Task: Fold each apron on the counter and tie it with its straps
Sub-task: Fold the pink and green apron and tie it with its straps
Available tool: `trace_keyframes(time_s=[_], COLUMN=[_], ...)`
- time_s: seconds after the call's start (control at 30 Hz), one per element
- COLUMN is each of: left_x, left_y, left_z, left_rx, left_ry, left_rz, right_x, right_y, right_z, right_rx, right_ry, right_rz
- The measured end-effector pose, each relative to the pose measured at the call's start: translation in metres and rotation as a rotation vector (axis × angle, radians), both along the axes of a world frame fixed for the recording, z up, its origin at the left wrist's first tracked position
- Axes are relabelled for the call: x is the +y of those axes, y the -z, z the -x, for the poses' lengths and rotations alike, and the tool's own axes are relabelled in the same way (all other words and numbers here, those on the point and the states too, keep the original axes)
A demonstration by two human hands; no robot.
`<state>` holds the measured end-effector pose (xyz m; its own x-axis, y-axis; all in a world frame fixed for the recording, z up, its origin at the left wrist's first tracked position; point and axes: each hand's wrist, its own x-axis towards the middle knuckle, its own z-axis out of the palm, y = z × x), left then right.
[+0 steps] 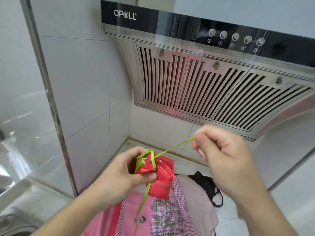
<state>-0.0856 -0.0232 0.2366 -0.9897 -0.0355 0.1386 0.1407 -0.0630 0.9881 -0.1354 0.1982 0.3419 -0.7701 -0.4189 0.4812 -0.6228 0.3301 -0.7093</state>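
Fingers of the left hand [122, 169] gripped the folded red apron [159, 174]; the right hand [219, 150] pinched its green strap [177, 145] taut.

Bright even light, edge distortion, slight blur

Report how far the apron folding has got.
Done: the red apron is folded into a small bundle. In hand: the left hand grips it while the right hand pulls its green strap tight. Left: the pink checked apron and black cloth lie unfolded.
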Motion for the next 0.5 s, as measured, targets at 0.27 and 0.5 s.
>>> trace_keyframes(time_s=[0.27, 0.5], left_x=[0.018, 0.007], left_y=[-0.015, -0.003], left_z=[-0.005, 0.004], left_rx=[0.194, 0.131], left_ry=[-0.108, -0.317], left_rz=[-0.069, -0.11], right_x=[-0.019, -0.036], right_y=[0.072, 0.149], right_z=[0.066, 0.006], right_rx=[-0.146, -0.521], right_ry=[0.216, 0.08], right_rz=[0.089, 0.037])
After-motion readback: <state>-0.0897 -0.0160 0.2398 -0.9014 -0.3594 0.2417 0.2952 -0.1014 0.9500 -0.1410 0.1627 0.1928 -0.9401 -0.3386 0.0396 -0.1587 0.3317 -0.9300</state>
